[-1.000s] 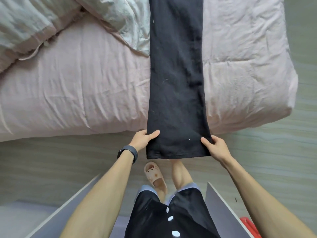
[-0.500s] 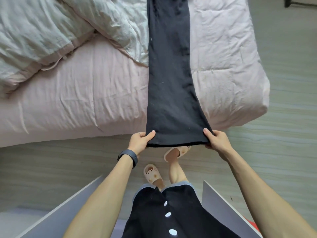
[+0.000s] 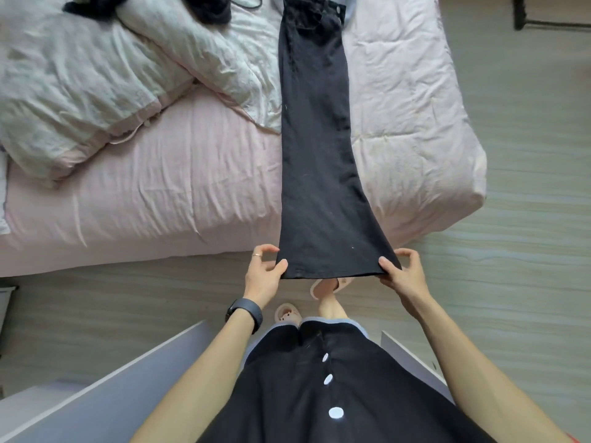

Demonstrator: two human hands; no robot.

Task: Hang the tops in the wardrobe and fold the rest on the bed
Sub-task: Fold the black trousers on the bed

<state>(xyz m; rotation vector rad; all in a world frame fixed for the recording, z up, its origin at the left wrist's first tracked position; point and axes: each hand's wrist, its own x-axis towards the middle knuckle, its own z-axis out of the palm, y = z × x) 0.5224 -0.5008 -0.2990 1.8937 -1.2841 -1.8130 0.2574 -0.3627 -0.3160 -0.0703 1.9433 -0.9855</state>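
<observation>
So the person is on the folding half of the job here, not the hanging half. A pair of black trousers is laid lengthwise across the bed, legs stacked one on the other, waistband at the far side of the bed and the flared hems hanging just off the near edge, above the floor.

The left hand has the left corner of the hem pinched between thumb and fingers, with the other fingers curled loosely. The right hand does the same on the right corner, thumb on top of the cloth. Both are closed on the fabric and holding the hem taut and level, a bit off the bed edge.

Looks like the trousers are already halved leg over leg and smoothed, so the next move is probably carrying that hem up over the bed toward the waistband for the first lengthwise fold. That calls for keeping both corners even so the legs don't slide apart, and setting the hem down square on the waistband.

A rumpled duvet sits on the bed just left of the trousers, its corner touching their edge, so it might snag the fold. More dark clothes lie at the far side of the bed, on the duvet, so there's more left to sort.
</observation>
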